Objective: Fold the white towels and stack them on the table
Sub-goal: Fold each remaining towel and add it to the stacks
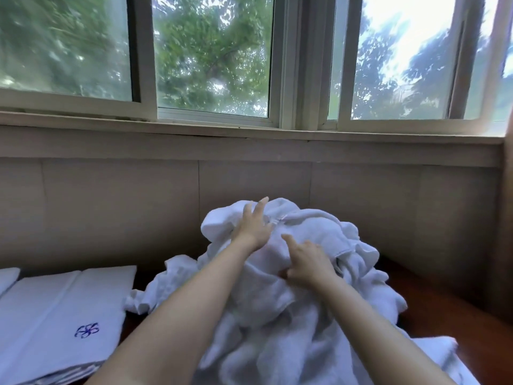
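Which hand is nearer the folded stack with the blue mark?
Left. The left hand lies on the crumpled towel pile right of the folded stack; the right hand is farther right on it.

On my feed I saw only the left forearm (172,309) and right forearm (369,323), both bare to the frame edge, and the left hand (254,227) and right hand (308,263), bare too.

Sliding windows (213,56) with pale frames spanned the upper field. Green trees (208,59) showed through the left panes and bright sky (410,31) through the right, which admitted daylight. Beneath the sill (249,133) lay a beige panelled wall (119,207). A dark wooden table (438,315) met this wall at lower right.
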The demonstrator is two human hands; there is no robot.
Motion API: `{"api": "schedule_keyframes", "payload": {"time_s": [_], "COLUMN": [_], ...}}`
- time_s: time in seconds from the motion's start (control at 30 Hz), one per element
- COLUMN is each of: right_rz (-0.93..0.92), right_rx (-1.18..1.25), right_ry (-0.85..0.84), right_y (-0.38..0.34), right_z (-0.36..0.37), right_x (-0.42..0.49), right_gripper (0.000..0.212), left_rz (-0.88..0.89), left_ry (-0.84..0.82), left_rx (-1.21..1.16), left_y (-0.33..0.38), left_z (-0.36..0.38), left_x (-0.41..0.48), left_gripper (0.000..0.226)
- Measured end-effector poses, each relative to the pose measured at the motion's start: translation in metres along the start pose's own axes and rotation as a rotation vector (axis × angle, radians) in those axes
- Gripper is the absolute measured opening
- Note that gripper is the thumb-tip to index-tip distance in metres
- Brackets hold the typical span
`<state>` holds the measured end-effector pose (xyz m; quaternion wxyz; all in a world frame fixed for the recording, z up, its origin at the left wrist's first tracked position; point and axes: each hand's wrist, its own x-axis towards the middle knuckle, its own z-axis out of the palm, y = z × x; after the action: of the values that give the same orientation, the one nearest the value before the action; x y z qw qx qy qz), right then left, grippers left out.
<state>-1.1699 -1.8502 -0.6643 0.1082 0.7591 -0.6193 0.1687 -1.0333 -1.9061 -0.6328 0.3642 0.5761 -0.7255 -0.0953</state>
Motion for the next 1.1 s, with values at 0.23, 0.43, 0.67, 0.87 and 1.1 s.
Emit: {"api": "schedule_keyframes", "payload": {"time_s": [0.23, 0.43, 0.67, 0.87, 1.1], "right_rz": [0.011, 0.058, 0.051, -0.223, -0.351], "right_rx": [0.154, 0.298, 0.076, -0.156, -0.048], "right_ry": [-0.003, 0.04, 0.106, 0.215, -0.151], "right_y": [0.009, 0.015, -0.021, -0.065, -0.109], "right_z": [0.011, 0.01, -0.008, -0.016, 0.014], "right_x": [0.009, -0.006, -0.043, -0.075, -0.142], "right_gripper": [0.057, 0.064, 0.066, 0.023, 0.031], "left_rz": [-0.047, 0.076, 0.1, 0.021, -0.334], "left_ry": [0.089, 0.046, -0.479, -0.683, -0.61], "left_rx": [0.178, -0.547, -0.543, 0.037, 0.42], "left_y": [0.003, -0.002, -0.01, -0.038, -0.12], "left_z": [0.021, -0.002, -0.073, -0.145, -0.201], "left_x": [0.028, -0.056, -0.197, -0.237, -0.298], "left_gripper": [0.023, 0.024, 0.008, 0.017, 0.042]}}
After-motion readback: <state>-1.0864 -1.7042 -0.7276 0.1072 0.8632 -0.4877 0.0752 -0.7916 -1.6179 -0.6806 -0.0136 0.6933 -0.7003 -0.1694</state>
